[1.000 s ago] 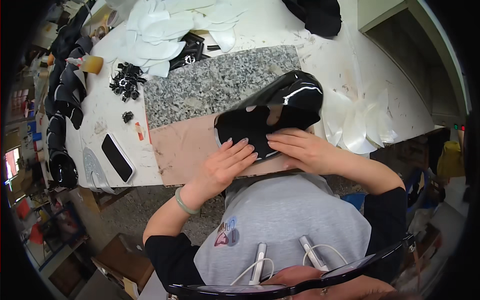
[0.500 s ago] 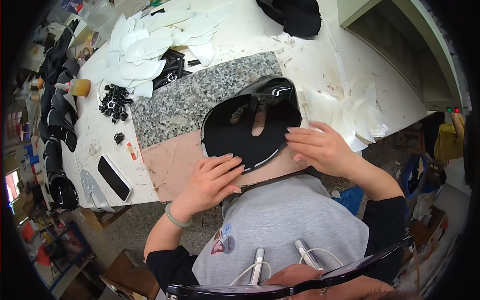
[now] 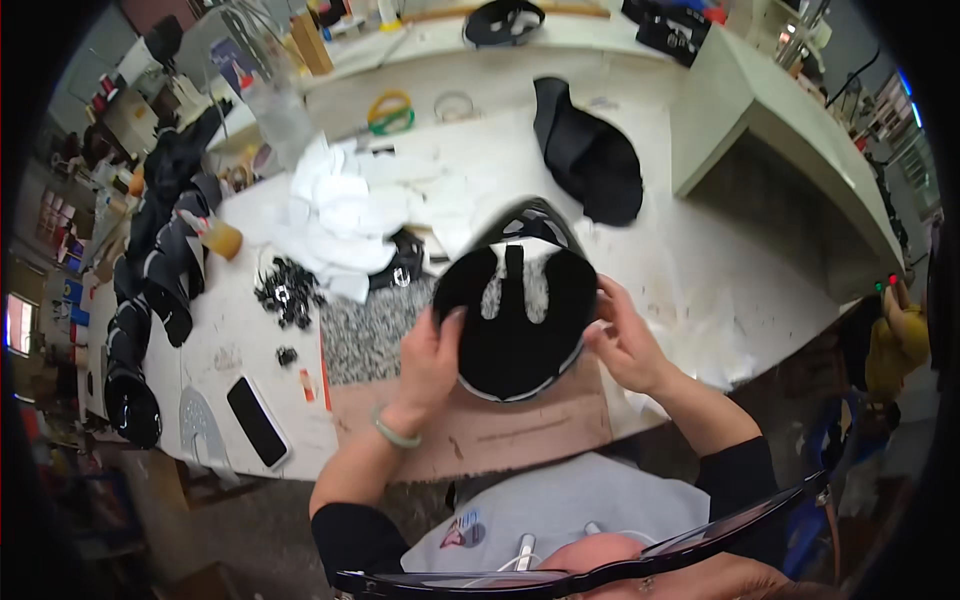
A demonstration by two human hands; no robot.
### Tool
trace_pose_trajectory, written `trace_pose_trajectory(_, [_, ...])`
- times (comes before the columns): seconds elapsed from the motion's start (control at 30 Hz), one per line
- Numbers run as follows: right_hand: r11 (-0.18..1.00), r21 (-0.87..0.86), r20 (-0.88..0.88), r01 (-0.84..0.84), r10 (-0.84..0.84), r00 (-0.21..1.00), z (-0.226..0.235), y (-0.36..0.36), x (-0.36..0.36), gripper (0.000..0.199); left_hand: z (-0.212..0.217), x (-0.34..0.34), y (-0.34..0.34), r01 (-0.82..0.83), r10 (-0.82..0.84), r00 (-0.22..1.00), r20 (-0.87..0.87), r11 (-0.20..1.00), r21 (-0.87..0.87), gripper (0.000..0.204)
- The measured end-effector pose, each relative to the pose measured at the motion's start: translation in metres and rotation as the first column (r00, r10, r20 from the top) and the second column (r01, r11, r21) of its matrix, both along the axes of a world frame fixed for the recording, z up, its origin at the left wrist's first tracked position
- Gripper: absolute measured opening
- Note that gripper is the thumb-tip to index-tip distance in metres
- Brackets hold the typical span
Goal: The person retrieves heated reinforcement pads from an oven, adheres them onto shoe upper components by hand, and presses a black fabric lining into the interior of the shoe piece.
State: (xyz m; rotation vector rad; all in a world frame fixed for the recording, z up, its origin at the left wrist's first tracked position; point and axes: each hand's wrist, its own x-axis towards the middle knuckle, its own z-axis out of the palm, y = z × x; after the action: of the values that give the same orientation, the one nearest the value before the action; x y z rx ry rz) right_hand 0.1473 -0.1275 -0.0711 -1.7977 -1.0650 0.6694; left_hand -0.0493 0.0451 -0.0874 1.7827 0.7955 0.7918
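Black helmet shell [image 3: 518, 322], inner side facing up with dark padding around pale gaps, sits lifted over the near middle of the white worktable [image 3: 700, 250], above a speckled granite slab [image 3: 372, 335] and a brown board [image 3: 500, 430]. Left hand [image 3: 430, 360] grips its left edge, fingers curled onto the rim; right hand [image 3: 622, 340] pinches the right edge with fingertips. To the left lie a black phone [image 3: 257, 420], a heap of small black clips [image 3: 287, 293] and crumpled white cloth [image 3: 335, 215]. Farther right rests a black fabric piece [image 3: 590, 155].
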Motion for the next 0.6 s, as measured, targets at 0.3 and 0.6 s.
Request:
trace_pose_trajectory(0.3, [0.958, -0.015, -0.644, -0.288, 0.211, 0.736, 0.022, 0.128, 0.013, 0.037, 0.005, -0.011, 0.034, -0.03, 0.172, 0.887, 0.428, 0.947, -0.319, 0.038])
trace_pose_trajectory(0.6, [0.854, 0.516, -0.354, 0.064, 0.144, 0.924, 0.047, 0.314, 0.187, 0.023, 0.052, -0.021, 0.045, 0.074, 0.094, 0.932, 0.35, 0.896, -0.438, 0.034])
